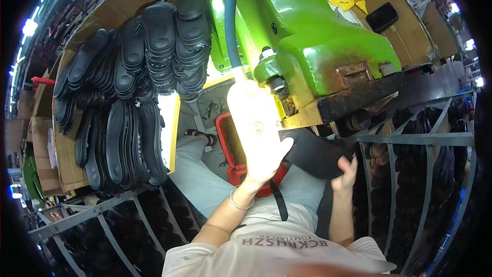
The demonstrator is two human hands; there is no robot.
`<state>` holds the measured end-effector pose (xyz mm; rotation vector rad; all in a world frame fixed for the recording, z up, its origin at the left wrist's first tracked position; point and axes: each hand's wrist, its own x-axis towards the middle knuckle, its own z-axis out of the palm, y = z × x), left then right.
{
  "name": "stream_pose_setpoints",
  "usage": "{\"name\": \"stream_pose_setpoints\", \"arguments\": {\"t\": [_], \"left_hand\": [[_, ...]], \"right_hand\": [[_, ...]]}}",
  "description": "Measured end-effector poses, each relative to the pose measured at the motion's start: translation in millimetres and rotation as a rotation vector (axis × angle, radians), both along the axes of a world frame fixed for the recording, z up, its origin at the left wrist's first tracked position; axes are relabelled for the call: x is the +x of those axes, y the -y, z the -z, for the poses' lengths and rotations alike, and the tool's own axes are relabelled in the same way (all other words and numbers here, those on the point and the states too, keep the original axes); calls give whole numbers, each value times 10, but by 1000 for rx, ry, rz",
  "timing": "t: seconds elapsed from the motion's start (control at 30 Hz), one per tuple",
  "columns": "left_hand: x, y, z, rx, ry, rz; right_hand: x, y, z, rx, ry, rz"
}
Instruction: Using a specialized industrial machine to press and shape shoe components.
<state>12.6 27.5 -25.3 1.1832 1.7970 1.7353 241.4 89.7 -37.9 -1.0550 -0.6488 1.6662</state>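
Black sole (320,155) between both hands, just below the green machine (328,46).
Left hand (264,160) is at the sole's left end, thumb against it; lamp (252,103) glare hides its other fingers, grip cannot be told. Right hand (346,174), fingers spread, is at the right end, contact unclear. Stacked soles (130,138) stand far left.

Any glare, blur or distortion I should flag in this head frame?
Head view: the lamp burns out to white, washing out part of the left hand; head view: the black piece looks smeared towards the right hand, likely motion blur; head view: the green machine shows glossy highlights; head view: fisheye bends the rack, with black corners.
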Motion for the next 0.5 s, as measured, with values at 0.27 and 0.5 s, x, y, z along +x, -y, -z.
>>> {"name": "stream_pose_setpoints", "arguments": {"t": [0.27, 0.5], "left_hand": [[-33, -69, -45, -181, -138, 59], [-343, 215, -21, 15, 145, 334]], "right_hand": [[-309, -1103, -435, 165, -169, -96], [-563, -1269, -210, 236, -177, -231]]}}
